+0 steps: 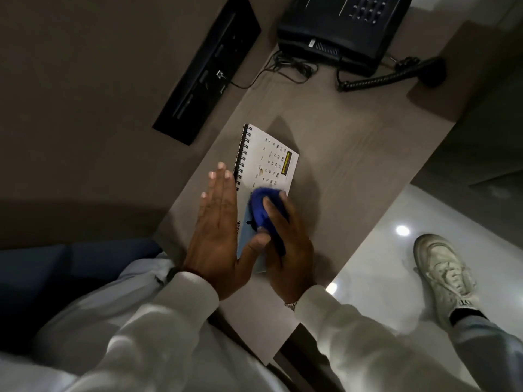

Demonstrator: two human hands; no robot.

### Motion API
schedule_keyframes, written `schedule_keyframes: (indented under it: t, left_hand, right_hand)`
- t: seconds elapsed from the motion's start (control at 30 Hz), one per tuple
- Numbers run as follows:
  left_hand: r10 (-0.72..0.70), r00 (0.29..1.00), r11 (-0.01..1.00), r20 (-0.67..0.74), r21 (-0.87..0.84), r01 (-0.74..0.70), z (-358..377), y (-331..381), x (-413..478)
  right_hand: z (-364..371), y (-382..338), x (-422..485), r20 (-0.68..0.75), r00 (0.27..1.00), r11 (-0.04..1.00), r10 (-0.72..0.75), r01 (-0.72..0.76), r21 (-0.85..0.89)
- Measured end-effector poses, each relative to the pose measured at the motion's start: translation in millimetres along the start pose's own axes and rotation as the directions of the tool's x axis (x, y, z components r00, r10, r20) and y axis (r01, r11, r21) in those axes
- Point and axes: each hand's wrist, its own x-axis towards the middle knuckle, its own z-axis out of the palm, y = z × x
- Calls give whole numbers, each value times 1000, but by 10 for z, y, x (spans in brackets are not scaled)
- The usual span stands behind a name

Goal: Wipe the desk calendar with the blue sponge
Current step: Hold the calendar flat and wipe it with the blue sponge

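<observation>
Flat left hand (215,230) steadies calendar (271,162); right hand (285,244) grips sponge (261,207).

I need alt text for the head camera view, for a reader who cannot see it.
The right hand presses a blue sponge onto a spiral-bound desk calendar lying flat on a desk, while the left hand rests flat beside it. A black telephone sits farther back.

Matt paper desk calendar (271,159) w/ metal spiral, fuzzy blue sponge (263,207), glossy floor (382,250).

A black telephone (343,26) with coiled cord (376,80) sits on the desk (353,154).
</observation>
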Motion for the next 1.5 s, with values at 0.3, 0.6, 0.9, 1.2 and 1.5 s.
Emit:
schedule_keyframes:
  t: [0.3, 0.6, 0.9, 1.2, 1.5]
  left_hand:
    - [13, 1000, 998, 8, 59, -14, 12, -31, 6]
    - [-12, 1000, 984, 5, 179, 11, 13, -31, 7]
    - [1, 1000, 969, 14, 247, -5, 43, -84, 0]
    - [-38, 999, 965, 21, 260, 31, 57, -87, -14]
    - [-44, 999, 966, 27, 256, 36, 51, -70, -5]
  right_hand:
    - [-28, 5, -107, 9, 999, 996, 53, -52, -74]
    - [-113, 123, 397, -15, 993, 992, 116, -116, -50]
    - [-28, -94, 457, -49, 997, 998, -58, 58, -2]
    - [-103, 60, 257, 54, 999, 999, 2, 1, -44]
    - [-122, 37, 756, -59, 993, 990, 107, -112, -88]
